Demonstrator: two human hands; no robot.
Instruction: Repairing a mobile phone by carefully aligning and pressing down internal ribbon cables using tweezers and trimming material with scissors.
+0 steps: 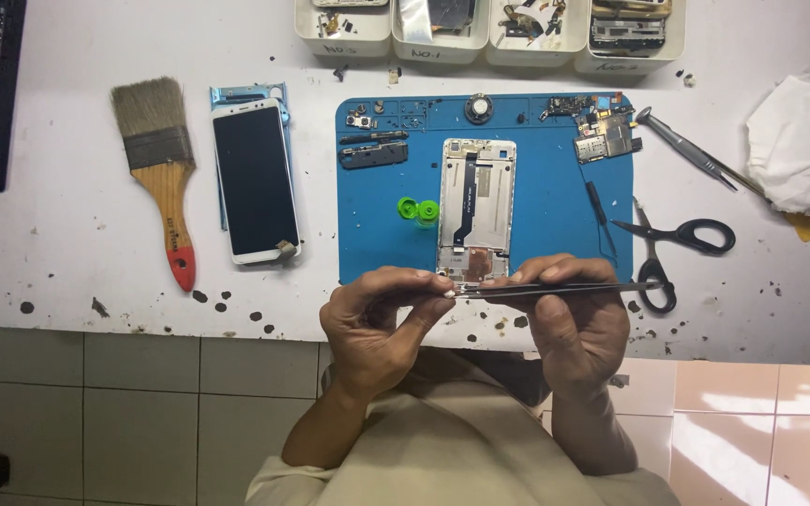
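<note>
Over blue mat (pixel 536 215), right hand (pixel 574 319) pinches tweezers (pixel 555 289).

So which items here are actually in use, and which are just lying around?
In use:
left hand, pinching a tiny white piece
right hand, holding tweezers
open phone frame
blue mat

Lying about:
brush
white phone
scissors
green cap
circuit board
bins
white cloth

Matt blue rubbery mat (pixel 546 234), thin dark metal tweezers (pixel 564 290), glossy glass phone screen (pixel 255 178), wooden-handled bristle brush (pixel 163 169)
</note>
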